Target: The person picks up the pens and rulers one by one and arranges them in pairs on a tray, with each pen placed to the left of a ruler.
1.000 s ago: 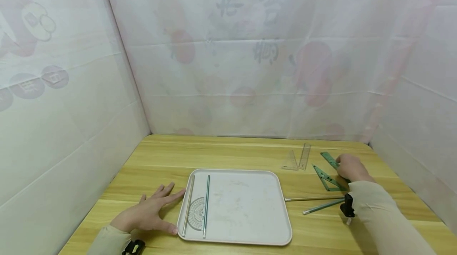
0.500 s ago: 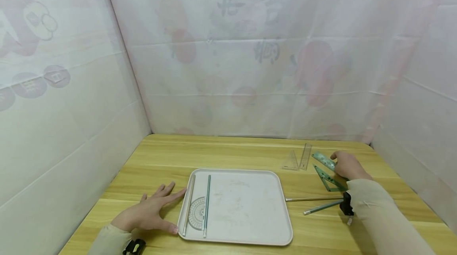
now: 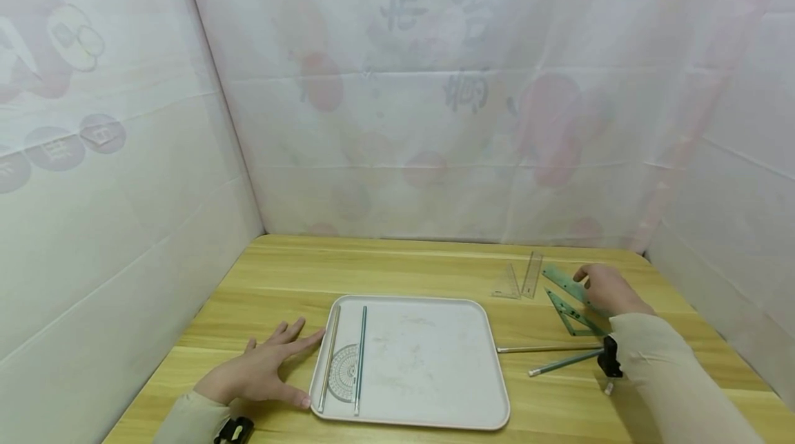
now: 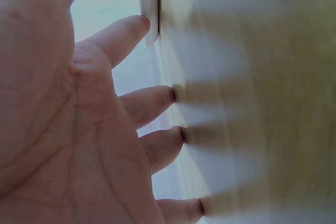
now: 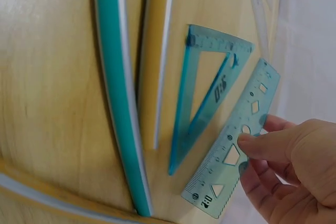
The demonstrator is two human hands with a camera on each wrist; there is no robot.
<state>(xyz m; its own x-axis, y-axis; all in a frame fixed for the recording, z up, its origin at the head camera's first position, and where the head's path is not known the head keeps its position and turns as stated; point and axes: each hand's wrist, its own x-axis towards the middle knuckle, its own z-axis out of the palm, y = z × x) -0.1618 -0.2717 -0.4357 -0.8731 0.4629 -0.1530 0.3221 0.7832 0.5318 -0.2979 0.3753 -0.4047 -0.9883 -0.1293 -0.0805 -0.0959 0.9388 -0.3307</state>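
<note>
My right hand [image 3: 611, 290] pinches a translucent green ruler [image 5: 231, 129] with cut-out shapes, thumb on its face and fingers at the far edge. In the head view that ruler [image 3: 559, 280] slants over the table's right side. Beside it lies a green set square [image 3: 564, 307] with an open middle. My left hand [image 3: 257, 369] is spread at the left edge of a white tray [image 3: 435, 361], index finger and thumb touching its rim. Inside the tray, a gold pencil [image 3: 330, 358] and a green pencil [image 3: 361, 354] lie over a clear protractor [image 3: 341, 378].
Right of the tray lie another gold pencil [image 3: 540, 347] and green pencil [image 3: 565, 362], partly hidden by my right wrist. A clear set square [image 3: 506, 286] and clear ruler [image 3: 531, 275] lie farther back. Printed cloth walls [image 3: 385, 154] enclose the wooden table [image 3: 373, 264].
The green ruler has shifted slightly left and changed its tilt under my right hand, whose fingers have changed position on it. My left hand stays at the tray's edge.
</note>
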